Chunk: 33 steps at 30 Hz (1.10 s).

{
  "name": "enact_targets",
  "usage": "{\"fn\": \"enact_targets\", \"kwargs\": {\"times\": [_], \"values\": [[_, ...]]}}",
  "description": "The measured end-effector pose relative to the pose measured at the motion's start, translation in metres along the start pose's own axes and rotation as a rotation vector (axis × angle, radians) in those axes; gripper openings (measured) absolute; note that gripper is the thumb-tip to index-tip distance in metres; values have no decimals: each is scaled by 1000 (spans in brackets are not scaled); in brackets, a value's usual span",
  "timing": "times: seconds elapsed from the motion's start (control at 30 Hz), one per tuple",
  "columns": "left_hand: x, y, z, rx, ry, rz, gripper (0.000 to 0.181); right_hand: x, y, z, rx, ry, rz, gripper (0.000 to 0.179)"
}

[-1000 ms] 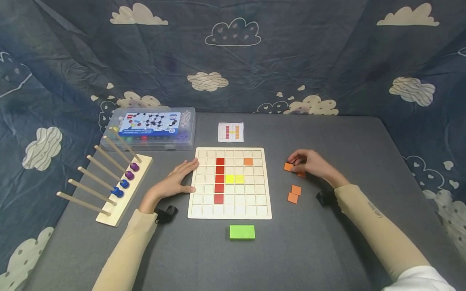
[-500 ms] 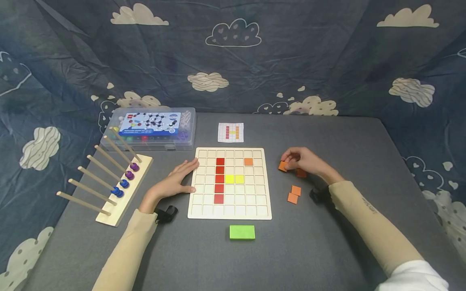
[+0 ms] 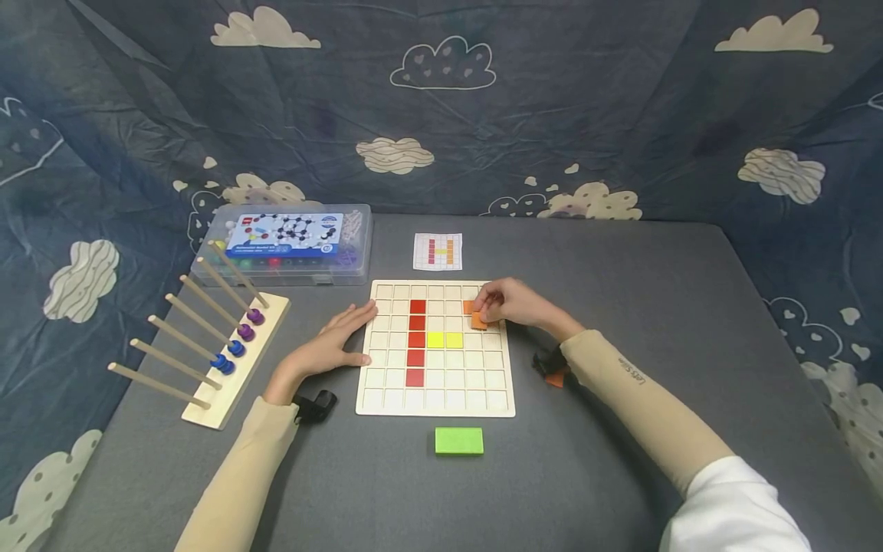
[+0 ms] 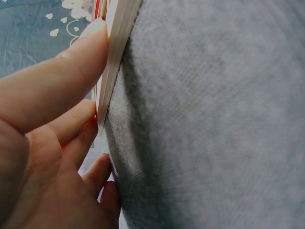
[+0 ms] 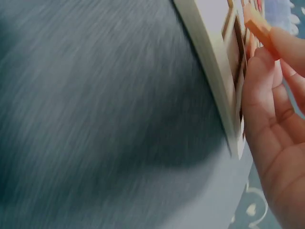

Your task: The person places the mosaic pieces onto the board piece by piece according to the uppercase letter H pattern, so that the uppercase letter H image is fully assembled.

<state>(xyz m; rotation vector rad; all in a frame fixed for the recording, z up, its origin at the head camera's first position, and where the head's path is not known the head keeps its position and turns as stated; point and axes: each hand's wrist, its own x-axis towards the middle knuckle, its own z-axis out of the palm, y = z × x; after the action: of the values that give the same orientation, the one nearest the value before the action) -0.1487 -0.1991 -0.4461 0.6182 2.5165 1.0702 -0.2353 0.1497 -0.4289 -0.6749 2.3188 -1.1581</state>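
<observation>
A light wooden grid board [image 3: 386, 399] lies mid-table. Its cells hold a column of several red tiles [image 3: 416, 339], two yellow tiles [image 3: 444, 340] side by side, and an orange tile [image 3: 468, 307] at upper right. My right hand [image 3: 519, 304] pinches another orange tile [image 3: 479, 321] between thumb and fingers, over the cell just below the seated orange one; the right wrist view shows this held tile [image 5: 259, 28] tilted. My left hand [image 3: 331, 345] rests with extended fingers at the board's left edge, its thumb [image 4: 71, 71] touching the rim in the left wrist view.
A small pattern card [image 3: 438, 251] lies behind the board, a green block [image 3: 458, 441] in front. At left stand a peg rack [image 3: 272, 322] with beads and a clear plastic box [image 3: 297, 245]. Loose orange tiles [image 3: 556, 378] are partly hidden under my right wrist.
My right hand has picked an orange tile from the loose ones at right and carried it left over the board's upper right. My left hand has stayed in place.
</observation>
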Motion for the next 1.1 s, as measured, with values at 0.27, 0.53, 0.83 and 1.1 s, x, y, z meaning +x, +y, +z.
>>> {"fn": "enact_targets", "kwargs": {"times": [0.27,0.53,0.83,1.1], "values": [[0,0,0,-4,0,1,84,7,-17,15,-202,50,-12,12],[0,1,0,-5,-2,-1,84,4,-11,10,-121,40,4,8],[0,1,-1,-12,-3,-9,84,-19,19,-24,170,17,97,19],[0,2,-1,-24,-7,-18,84,-60,51,-58,203,92,188,25]]}}
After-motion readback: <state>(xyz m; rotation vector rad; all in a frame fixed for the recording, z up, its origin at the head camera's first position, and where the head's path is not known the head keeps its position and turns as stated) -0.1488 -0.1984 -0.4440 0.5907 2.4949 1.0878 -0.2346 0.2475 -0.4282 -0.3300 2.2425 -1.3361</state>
